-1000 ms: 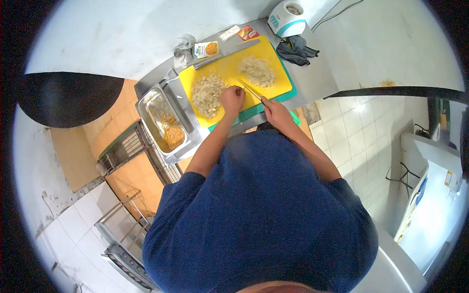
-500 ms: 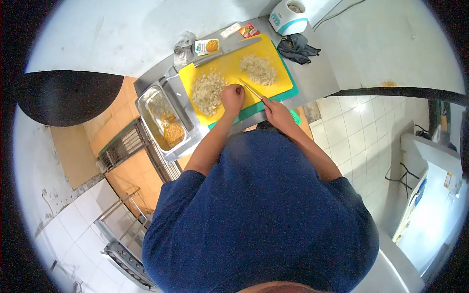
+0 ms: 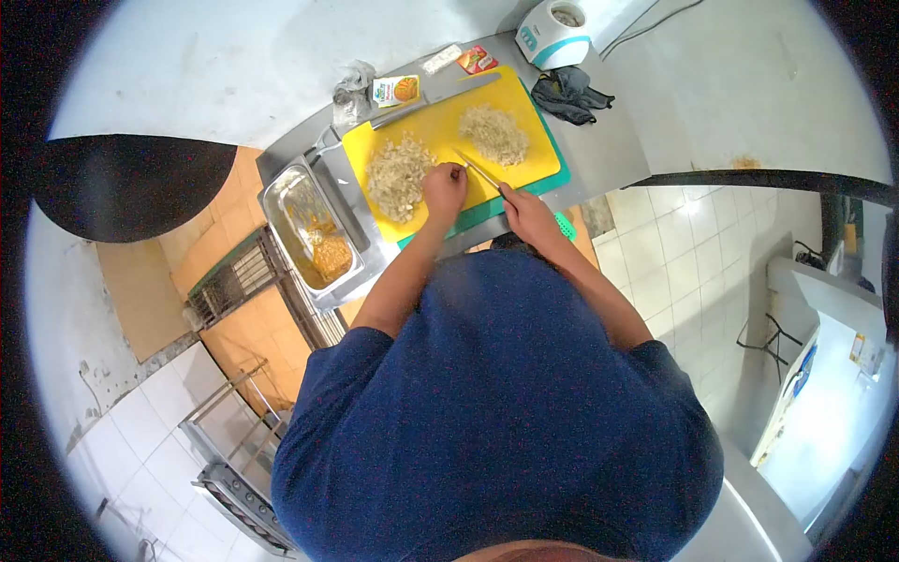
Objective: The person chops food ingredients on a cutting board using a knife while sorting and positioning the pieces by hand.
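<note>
Against a pale wall (image 3: 243,66), a steel counter (image 3: 613,155) bears a yellow cutting board (image 3: 442,122). Fingers of the right hand (image 3: 531,216) wrap a knife (image 3: 484,174), its blade reaching beyond them; the left hand (image 3: 446,191) curls just beside it, its fingers' hold impossible to tell from here.

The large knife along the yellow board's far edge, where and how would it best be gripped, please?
Probably by its handle, coming from above on the left, since the handle forms its left end and the blade runs off to the right.
</note>
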The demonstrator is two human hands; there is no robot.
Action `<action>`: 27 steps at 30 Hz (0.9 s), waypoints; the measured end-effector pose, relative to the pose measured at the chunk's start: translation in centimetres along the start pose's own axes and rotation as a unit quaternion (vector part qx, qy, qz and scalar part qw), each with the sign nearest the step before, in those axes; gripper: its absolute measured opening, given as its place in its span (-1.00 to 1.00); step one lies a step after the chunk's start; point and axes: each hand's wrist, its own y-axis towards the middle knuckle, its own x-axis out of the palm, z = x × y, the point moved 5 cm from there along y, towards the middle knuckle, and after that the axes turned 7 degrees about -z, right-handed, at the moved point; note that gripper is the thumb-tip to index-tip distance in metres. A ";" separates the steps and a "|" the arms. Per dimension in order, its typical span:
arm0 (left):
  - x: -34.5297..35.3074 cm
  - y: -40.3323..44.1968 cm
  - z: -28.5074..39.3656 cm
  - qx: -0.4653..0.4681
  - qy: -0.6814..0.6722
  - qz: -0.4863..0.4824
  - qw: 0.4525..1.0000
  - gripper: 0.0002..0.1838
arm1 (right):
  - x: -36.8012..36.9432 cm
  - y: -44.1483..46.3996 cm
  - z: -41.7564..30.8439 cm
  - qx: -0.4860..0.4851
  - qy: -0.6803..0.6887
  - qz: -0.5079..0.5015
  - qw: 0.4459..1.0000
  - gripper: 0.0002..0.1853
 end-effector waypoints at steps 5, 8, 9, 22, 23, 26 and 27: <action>0.1 0.2 -0.2 -0.006 0.027 -0.016 0.999 -0.85 | -0.2 0.0 -0.5 -0.027 0.020 0.045 0.998 -0.59; 0.0 -0.1 0.1 0.015 0.013 0.009 1.000 -0.85 | -0.1 -0.6 -0.2 0.019 0.007 -0.010 1.000 -0.57; 0.1 -0.1 0.1 0.012 0.003 0.007 1.000 -0.87 | 0.0 -0.6 0.0 0.015 0.010 -0.009 1.000 -0.57; -0.9 0.0 0.7 0.033 0.003 0.010 0.999 -0.88 | 0.0 1.6 -0.9 0.023 -0.009 -0.024 0.999 -0.58; -0.6 0.0 0.6 0.031 0.003 0.011 0.999 -0.88 | -0.4 1.2 -1.1 0.035 -0.009 -0.039 0.999 -0.59; -0.2 -0.2 0.3 0.027 -0.010 0.020 0.999 -0.88 | 0.4 0.2 -0.3 -0.023 0.008 0.023 0.999 -0.59; -0.3 -0.2 0.2 0.026 -0.020 0.018 0.999 -0.88 | 0.4 0.1 -0.4 -0.014 0.003 0.012 1.000 -0.58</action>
